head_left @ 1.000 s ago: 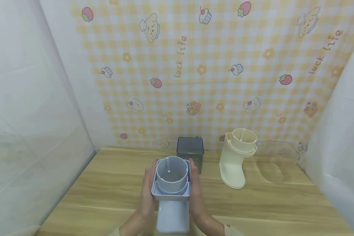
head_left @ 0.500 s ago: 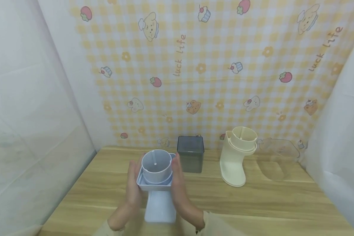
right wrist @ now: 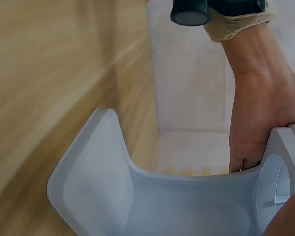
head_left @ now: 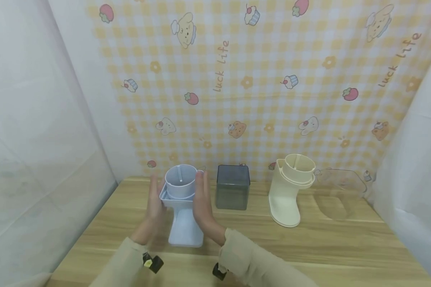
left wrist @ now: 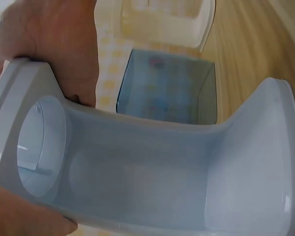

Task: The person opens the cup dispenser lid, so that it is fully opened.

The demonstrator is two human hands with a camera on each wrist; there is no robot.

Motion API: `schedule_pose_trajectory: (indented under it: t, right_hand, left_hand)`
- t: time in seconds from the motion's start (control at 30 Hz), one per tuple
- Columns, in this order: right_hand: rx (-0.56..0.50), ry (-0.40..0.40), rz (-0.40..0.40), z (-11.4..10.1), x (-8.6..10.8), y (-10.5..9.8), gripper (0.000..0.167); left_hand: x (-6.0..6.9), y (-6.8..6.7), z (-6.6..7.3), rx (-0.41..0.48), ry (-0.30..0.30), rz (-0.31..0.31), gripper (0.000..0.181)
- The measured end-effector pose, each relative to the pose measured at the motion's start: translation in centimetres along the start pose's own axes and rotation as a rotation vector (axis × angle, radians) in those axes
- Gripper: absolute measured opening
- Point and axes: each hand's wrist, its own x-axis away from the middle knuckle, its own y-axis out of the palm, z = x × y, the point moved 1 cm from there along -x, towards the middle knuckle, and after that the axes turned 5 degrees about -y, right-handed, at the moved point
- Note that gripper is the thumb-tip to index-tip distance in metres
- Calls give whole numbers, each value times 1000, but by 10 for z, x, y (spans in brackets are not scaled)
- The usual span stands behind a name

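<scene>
Between both hands is a pale blue dispenser stand (head_left: 186,227), upright, with a round collar on top of a square platform and a flat foot. My left hand (head_left: 155,201) grips the platform's left side. My right hand (head_left: 202,201) holds the right side. In the left wrist view, the right hand's fingertips reach below the platform edge; in the right wrist view, the left hand (right wrist: 263,108) does likewise. Whether the foot touches the table cannot be told. Right of the stand is a smoky grey see-through box (head_left: 232,195).
A cream stand (head_left: 285,199) of the same shape is farther right on the wooden table (head_left: 258,251). Beside it lies a clear container (head_left: 335,195), hard to make out. A checked cloth (head_left: 215,111) hangs behind, and white sheets (head_left: 50,159) border the sides.
Both hands have carried the blue stand forward and to the left, away from the front of the grey box. The box, cream stand and clear container stay where they were.
</scene>
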Motion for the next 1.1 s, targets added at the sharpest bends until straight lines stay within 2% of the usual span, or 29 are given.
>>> schedule_pose_trajectory:
  t: [0.1, 0.23, 0.3, 0.4, 0.5, 0.7, 0.8, 0.97, 1.1]
  right_hand:
    - [15, -28, 22, 3, -15, 7, 85]
    - [45, -70, 48, 7, -34, 16, 80]
    - [54, -64, 58, 10, -42, 20, 81]
    - [72, -27, 73, 14, -55, 27, 89]
    - [93, -4, 73, 20, -68, 34, 94]
    - [188, -86, 135, 29, -100, 38, 83]
    - [231, -81, 172, 31, -111, 37, 83]
    - [226, -6, 162, 34, -116, 35, 89]
    - [242, 1, 142, 34, -118, 33, 91]
  left_hand:
    - [-16, -7, 2, 4, 24, -9, 96]
    - [-36, -15, 5, 9, 90, -38, 100]
    - [-44, -20, 5, -7, 101, -35, 98]
    - [-56, -28, 4, -11, 93, -10, 97]
    - [-69, -37, 2, -7, 59, 11, 99]
    - [-95, -45, -1, -79, 18, 12, 97]
    - [-107, -45, -2, -110, 14, 38, 94]
    - [-116, -44, -4, -123, 11, 60, 94]
    - [-117, -43, -3, -138, 25, 65, 96]
